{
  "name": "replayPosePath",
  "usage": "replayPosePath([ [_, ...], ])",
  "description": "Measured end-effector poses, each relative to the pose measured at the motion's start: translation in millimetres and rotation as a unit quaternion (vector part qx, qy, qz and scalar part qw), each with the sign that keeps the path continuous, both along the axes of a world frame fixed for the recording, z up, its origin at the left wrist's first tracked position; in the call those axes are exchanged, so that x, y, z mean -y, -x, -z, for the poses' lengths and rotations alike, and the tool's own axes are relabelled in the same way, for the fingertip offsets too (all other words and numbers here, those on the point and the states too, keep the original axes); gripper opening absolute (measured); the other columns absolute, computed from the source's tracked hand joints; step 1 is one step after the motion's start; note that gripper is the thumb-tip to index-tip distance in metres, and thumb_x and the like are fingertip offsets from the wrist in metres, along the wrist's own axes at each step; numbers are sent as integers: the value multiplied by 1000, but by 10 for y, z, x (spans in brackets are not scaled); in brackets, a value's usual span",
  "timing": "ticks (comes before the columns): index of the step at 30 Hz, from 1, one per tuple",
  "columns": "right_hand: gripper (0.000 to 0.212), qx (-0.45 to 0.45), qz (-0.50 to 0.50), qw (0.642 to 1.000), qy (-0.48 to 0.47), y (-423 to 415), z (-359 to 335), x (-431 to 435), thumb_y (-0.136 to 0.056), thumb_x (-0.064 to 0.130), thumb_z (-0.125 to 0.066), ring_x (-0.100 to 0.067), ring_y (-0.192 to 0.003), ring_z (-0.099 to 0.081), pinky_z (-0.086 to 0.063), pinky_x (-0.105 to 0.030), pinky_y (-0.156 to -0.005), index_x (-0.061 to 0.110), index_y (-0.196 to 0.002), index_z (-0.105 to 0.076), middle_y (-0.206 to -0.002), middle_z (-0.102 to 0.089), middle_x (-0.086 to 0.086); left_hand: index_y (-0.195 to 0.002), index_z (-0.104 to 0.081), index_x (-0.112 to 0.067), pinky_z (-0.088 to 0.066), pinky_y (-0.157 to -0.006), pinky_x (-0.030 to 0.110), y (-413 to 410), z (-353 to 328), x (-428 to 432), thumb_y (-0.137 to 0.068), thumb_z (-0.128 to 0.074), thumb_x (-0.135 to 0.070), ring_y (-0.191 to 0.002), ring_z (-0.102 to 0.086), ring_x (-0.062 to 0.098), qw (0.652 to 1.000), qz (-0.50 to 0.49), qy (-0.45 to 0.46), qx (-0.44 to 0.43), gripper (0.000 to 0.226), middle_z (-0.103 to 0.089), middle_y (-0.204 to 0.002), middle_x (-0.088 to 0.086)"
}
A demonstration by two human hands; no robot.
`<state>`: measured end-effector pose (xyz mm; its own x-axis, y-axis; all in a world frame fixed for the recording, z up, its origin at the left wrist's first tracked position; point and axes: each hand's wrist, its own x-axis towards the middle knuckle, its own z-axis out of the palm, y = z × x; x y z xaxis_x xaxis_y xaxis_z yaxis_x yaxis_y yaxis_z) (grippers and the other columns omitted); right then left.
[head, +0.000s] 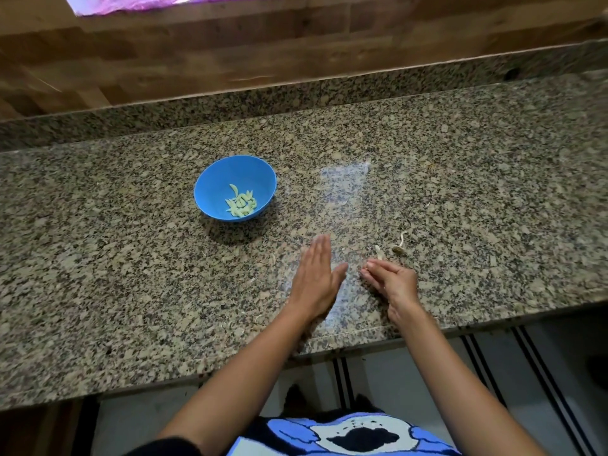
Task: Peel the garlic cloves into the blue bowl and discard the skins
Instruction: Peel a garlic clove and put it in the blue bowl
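Observation:
The blue bowl [210, 189] stands on the granite counter [131, 258] left of centre and holds several pale peeled garlic cloves [241, 202]. My left hand [314, 278] lies flat on the counter with straight fingers, on its edge, right of and nearer than the bowl. My right hand [391, 281] is close beside it, its fingertips bunched together on a tiny scrap of garlic skin [364, 266]. A few loose skin scraps [398, 250] lie just beyond my right hand.
A raised granite ledge [296, 93] and a wooden wall panel [230, 44] run behind the counter. The counter's front edge [329, 353] is near my forearms, with a tiled floor below. Small skin flecks are scattered near my left wrist.

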<state>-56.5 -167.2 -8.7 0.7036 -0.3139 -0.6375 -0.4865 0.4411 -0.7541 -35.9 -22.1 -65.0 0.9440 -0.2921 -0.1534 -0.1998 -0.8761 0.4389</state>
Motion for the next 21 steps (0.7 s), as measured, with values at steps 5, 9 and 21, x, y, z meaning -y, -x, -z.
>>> replayPosePath([
  [5, 17, 4, 22, 1000, -16, 20, 14, -22, -83, -7, -60, -13, -65, -69, -55, -15, -58, -5, -99, -63, -86, -68, -13, -142, -40, -19, -27, -112, 34, -55, -123, -225, -99, -35, -42, -136, -31, 20, 984, 169, 43, 35, 49, -33, -150, 3],
  [9, 9, -5, -11, 999, -32, 55, 10, -184, -84, -5, -61, -11, -55, -68, -55, -18, -53, 2, -87, -65, -76, -69, -10, -136, -48, -22, -32, -110, 32, 355, -82, -914, -94, -42, -33, -130, -44, 19, 987, 146, 36, 49, 45, -44, -144, 3],
  [21, 14, 29, -300, 953, -34, 332, -83, -783, -83, -8, -59, -20, -73, -65, -57, -20, -65, -10, -96, -64, -81, -66, -14, -86, -73, -10, -56, -64, 21, 924, -359, -1080, -83, -65, -4, -69, -64, 13, 898, -420, 132, 3, 10, -69, -82, 1],
])
